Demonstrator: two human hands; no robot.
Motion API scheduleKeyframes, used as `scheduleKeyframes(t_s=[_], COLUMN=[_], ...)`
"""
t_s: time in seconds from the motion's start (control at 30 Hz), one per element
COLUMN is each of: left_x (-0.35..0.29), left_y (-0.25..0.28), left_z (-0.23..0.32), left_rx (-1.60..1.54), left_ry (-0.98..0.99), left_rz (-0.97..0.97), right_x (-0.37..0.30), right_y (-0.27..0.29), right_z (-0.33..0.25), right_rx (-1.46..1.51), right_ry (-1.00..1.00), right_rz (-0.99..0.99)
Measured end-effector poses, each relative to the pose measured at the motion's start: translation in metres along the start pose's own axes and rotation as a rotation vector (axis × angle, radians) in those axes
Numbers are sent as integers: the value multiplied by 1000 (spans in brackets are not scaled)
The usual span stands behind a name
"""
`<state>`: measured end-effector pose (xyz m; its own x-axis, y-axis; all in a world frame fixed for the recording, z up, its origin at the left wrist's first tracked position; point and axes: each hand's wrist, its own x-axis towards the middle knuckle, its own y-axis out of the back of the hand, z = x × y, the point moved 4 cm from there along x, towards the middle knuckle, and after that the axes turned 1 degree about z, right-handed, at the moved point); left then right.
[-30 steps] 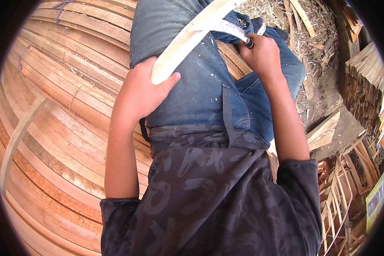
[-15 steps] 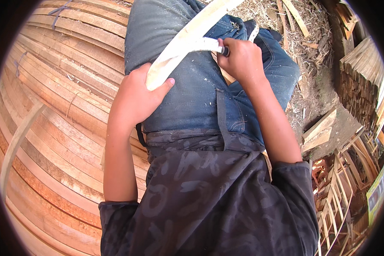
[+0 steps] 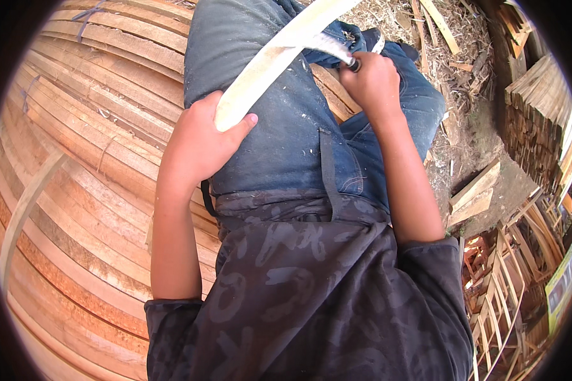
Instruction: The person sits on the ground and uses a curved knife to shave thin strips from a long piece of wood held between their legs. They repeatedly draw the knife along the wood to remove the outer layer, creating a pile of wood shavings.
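Note:
My left hand (image 3: 203, 136) is wrapped round the near end of a pale wooden strip (image 3: 260, 76). The strip slants across my thigh and runs out past the top edge of the view. In my right hand (image 3: 372, 82) is a knife (image 3: 327, 44) with a light, curved-looking blade and a dark handle end showing at the fist. Its blade reaches left to the strip's right edge, and the tip is hard to make out there. Most of the handle is hidden inside my fingers.
Long stacked boards (image 3: 95, 171) fill the left side, some tied with thin cord. Shavings and scraps (image 3: 451, 70) litter the ground at upper right. Beyond them stands a pile of cut wood (image 3: 540, 114), with a slatted wooden frame (image 3: 499, 305) lower down.
My right hand and the knife have moved away from me and slightly right, the blade sliding farther up along the strip. My left hand keeps its hold nearly in place.

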<state>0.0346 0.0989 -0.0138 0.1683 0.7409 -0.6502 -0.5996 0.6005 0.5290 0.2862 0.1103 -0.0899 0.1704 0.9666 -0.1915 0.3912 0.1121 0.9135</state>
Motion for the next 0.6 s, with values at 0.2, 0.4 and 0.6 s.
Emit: scheduleKeyframes(t_s=[0.2,0.4,0.6], left_x=[1,3,6], left_y=[4,2,9], left_z=[8,0,-3], left_rx=[62,-55,-226], left_ry=[32,-37,-9], left_rz=[-33,-34,-148], right_x=[17,-25,0], right_y=[-1,2,-14], right_z=[33,-27,17], right_rx=[11,55,212], right_ry=[-81,272,-247], right_rz=[11,-31,-13])
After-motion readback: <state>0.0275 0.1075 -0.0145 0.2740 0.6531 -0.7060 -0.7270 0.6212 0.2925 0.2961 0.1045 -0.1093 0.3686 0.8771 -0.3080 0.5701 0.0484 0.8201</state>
